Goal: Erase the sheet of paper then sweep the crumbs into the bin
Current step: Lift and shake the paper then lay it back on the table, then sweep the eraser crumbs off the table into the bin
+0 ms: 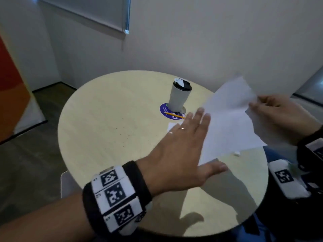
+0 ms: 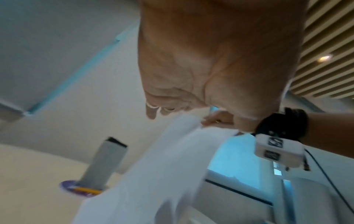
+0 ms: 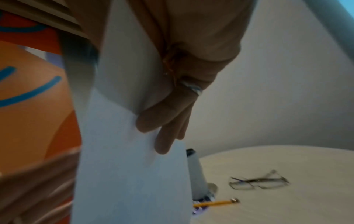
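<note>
My right hand [image 1: 256, 106] pinches the white sheet of paper [image 1: 230, 123] by its right edge and holds it tilted up over the right side of the round table [image 1: 104, 154]. In the right wrist view, the fingers [image 3: 168, 121] curl round the sheet [image 3: 130, 174]. My left hand [image 1: 195, 137] is flat with straight fingers at the sheet's left edge and holds nothing; its palm [image 2: 201, 68] fills the left wrist view above the sheet [image 2: 153, 174]. Dark crumbs [image 1: 127, 132] lie scattered mid-table. A small white eraser [image 1: 236, 153] lies under the sheet's lower edge. No bin is visible.
A white lidded cup [image 1: 180, 96] stands on a blue round sticker [image 1: 164, 110], with a yellow pencil [image 1: 174, 115] beside it. Glasses [image 3: 258, 181] lie on the table past the cup. A white chair [image 1: 65, 182] sits at the table's near left edge.
</note>
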{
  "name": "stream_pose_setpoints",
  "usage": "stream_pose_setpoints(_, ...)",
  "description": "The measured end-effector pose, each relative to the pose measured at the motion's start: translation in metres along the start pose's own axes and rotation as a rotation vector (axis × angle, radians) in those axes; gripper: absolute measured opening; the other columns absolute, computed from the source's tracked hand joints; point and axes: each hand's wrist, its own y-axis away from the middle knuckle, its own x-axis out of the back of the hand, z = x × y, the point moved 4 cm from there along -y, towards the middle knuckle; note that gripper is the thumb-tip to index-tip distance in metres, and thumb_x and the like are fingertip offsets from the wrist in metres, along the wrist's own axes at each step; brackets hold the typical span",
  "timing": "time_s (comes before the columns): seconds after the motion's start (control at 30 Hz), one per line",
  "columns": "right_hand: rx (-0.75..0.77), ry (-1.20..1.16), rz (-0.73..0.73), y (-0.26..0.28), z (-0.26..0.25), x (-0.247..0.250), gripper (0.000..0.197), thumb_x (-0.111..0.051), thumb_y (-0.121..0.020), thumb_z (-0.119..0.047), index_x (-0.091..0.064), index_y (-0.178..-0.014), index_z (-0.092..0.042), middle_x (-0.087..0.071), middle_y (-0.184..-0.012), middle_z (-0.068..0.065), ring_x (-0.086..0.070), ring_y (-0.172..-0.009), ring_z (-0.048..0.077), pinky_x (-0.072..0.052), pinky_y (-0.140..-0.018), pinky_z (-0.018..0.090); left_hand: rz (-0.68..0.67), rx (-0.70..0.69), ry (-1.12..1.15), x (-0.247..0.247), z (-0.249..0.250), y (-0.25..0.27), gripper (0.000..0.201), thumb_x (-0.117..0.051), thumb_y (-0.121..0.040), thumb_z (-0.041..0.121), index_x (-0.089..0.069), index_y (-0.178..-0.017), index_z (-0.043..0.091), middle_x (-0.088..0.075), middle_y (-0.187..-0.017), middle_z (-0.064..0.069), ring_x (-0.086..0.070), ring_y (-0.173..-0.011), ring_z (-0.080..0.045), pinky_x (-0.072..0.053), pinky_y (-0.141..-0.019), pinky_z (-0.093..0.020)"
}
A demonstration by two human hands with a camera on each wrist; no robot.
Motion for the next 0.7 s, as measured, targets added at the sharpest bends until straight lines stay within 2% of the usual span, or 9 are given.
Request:
stream_pose_setpoints(0.1,0.182,0.098,0.059,-0.002,-0.047,-0.004,0.037,-0.047,-0.113,-0.013,-0.064,-0.081,-0.008,-0.046,-0.047,-0.004,-0.040,-0.033,0.007,-0.029,-0.034,0.016,0.127,-0.239,0.017,0.002,0.033,-0.026,0.128,-0.065,-0.087,0.074,0.015,-0.165,0.013,0.026,-0.172,0.000,0.020,-0.160,-0.022,-0.009,-0.131,-0.050)
stream_pose_setpoints(0.17,0.252,0.113,0.082,-0.005,-0.068,0.000,0.035,-0.048,-0.113,-0.012,-0.070,-0.086,-0.009,-0.050,-0.045,-0.007,-0.043,-0.033,0.005,-0.033,-0.035,0.019,0.132,-0.238,-0.013,-0.006,0.028,-0.038,0.131,-0.067,-0.086,0.073,0.020,-0.164,0.013,0.030,-0.171,0.000,0.023,-0.159,-0.026,-0.005,-0.131,-0.053)
stream_pose_setpoints(0.27,0.383,0.066,0.116,-0.016,-0.091,0.020,0.034,-0.057,-0.110,-0.025,-0.079,-0.087,-0.016,-0.052,-0.046,-0.007,-0.043,-0.034,0.005,-0.035,-0.037,0.018,-0.070,0.041,-0.077,-0.022,-0.019,-0.045,0.132,-0.060,-0.087,0.080,0.030,-0.160,0.015,0.043,-0.164,-0.001,0.028,-0.156,-0.034,0.000,-0.130,-0.056)
stream_pose_setpoints(0.37,0.424,0.044,0.091,-0.015,-0.101,0.039,0.055,-0.079,-0.067,-0.080,-0.085,-0.095,-0.033,-0.065,-0.063,-0.006,-0.056,-0.051,0.013,-0.041,-0.048,0.019,-0.238,0.287,-0.109,-0.026,-0.066,-0.039,0.140,-0.068,-0.085,0.075,0.035,-0.157,0.013,0.046,-0.160,-0.013,0.020,-0.155,-0.050,-0.001,-0.128,-0.062)
stream_pose_setpoints(0.43,0.454,0.076,0.127,-0.010,-0.109,0.041,0.039,-0.078,-0.081,-0.070,-0.085,-0.099,-0.037,-0.073,-0.073,-0.006,-0.063,-0.068,0.023,-0.047,-0.059,0.027,-0.032,0.165,-0.127,-0.008,-0.071,-0.040,0.146,-0.074,-0.080,0.073,0.037,-0.156,0.017,0.046,-0.161,-0.012,0.022,-0.155,-0.046,0.002,-0.128,-0.059)
stream_pose_setpoints(0.5,0.483,0.109,0.139,0.004,-0.126,0.031,0.021,-0.066,-0.104,-0.034,-0.085,-0.095,-0.033,-0.072,-0.066,-0.007,-0.062,-0.057,0.014,-0.045,-0.049,0.019,0.089,0.022,-0.266,0.008,-0.076,-0.040,0.143,-0.069,-0.079,0.078,0.031,-0.160,0.016,0.038,-0.167,-0.009,0.021,-0.158,-0.039,0.003,-0.128,-0.054)
stream_pose_setpoints(0.57,0.513,0.166,0.140,0.007,-0.133,0.022,0.025,-0.063,-0.103,-0.026,-0.085,-0.093,-0.033,-0.068,-0.061,-0.008,-0.056,-0.048,0.007,-0.042,-0.045,0.018,-0.040,0.151,-0.412,0.018,-0.099,-0.042,0.133,-0.066,-0.087,0.072,0.024,-0.162,0.009,0.032,-0.169,-0.013,0.018,-0.158,-0.042,0.002,-0.129,-0.056)
stream_pose_setpoints(0.63,0.495,0.194,0.165,0.010,-0.146,0.016,0.021,-0.064,-0.095,-0.035,-0.085,-0.093,-0.040,-0.070,-0.065,-0.011,-0.058,-0.054,0.007,-0.047,-0.055,0.024,-0.190,0.424,-0.311,0.032,-0.126,-0.040,0.113,-0.067,-0.099,0.040,0.020,-0.162,0.004,0.034,-0.166,-0.022,0.015,-0.155,-0.052,-0.001,-0.128,-0.061)
stream_pose_setpoints(0.7,0.533,0.281,0.177,0.015,-0.156,0.011,0.022,-0.062,-0.097,-0.033,-0.084,-0.092,-0.035,-0.072,-0.073,-0.007,-0.061,-0.062,0.011,-0.053,-0.061,0.030,-0.099,0.502,-0.145,0.055,-0.137,-0.043,0.103,-0.062,-0.102,0.021,0.020,-0.163,0.006,0.035,-0.165,-0.023,0.012,-0.156,-0.053,-0.005,-0.128,-0.060)
